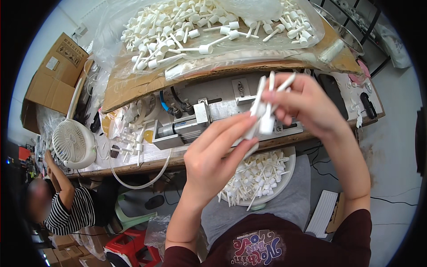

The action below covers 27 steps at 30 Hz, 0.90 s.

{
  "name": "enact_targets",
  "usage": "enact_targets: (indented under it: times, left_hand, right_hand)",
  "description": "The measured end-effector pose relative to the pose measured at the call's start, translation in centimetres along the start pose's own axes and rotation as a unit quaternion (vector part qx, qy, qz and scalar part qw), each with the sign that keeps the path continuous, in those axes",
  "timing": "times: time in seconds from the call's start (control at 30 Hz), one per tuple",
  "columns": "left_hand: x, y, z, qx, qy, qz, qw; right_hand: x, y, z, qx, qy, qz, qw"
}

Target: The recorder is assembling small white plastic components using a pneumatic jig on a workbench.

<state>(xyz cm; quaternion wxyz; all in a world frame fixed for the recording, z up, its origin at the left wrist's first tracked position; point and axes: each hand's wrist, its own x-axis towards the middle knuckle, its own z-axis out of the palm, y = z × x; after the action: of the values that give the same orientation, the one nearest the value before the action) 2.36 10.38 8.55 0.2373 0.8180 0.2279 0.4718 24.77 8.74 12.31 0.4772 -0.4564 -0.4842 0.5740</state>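
Observation:
My left hand [218, 153] and my right hand [302, 100] meet above the front edge of the bench. Between them are several white plastic scoops [267, 123], each with a short cylindrical cup and a thin stick handle. The fingers of my right hand pinch some of the handles, which point up and apart. My left hand is closed around others, partly hidden by its fingers. Below the hands, a round white basket [291, 167] on my lap is full of similar scoops [258, 180]. Behind the hands a metal clamping fixture [182, 129] with hoses is mounted on the bench.
A large heap of white scoops [178, 33] lies on plastic film over a cardboard sheet [133, 91] above the fixture. A white fan [73, 140] and an open carton [53, 75] stand left. A black phone [332, 95] lies right. Another person [73, 204] sits at lower left.

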Motion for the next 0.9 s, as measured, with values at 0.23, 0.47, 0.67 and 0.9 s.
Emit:
enact_targets:
  times: [0.23,0.47,0.67,0.9]
  left_hand:
    - [-3.7,-0.9,0.9,0.08,-0.056,-0.069,0.993]
    - [-3.8,-2.8,2.9,0.246,-0.09,0.013,0.965]
    - [-3.2,-2.9,3.0,0.243,-0.097,-0.001,0.965]
    - [-2.8,-1.1,2.2,0.012,-0.082,-0.037,0.996]
  right_hand:
    - [-2.8,3.6,0.4,0.045,0.081,0.033,0.995]
    - [-4.4,3.8,0.8,0.026,0.099,0.044,0.994]
    - [-4.7,4.1,0.6,0.039,0.104,0.073,0.991]
    - [-4.7,4.7,1.2,0.008,0.12,0.074,0.99]
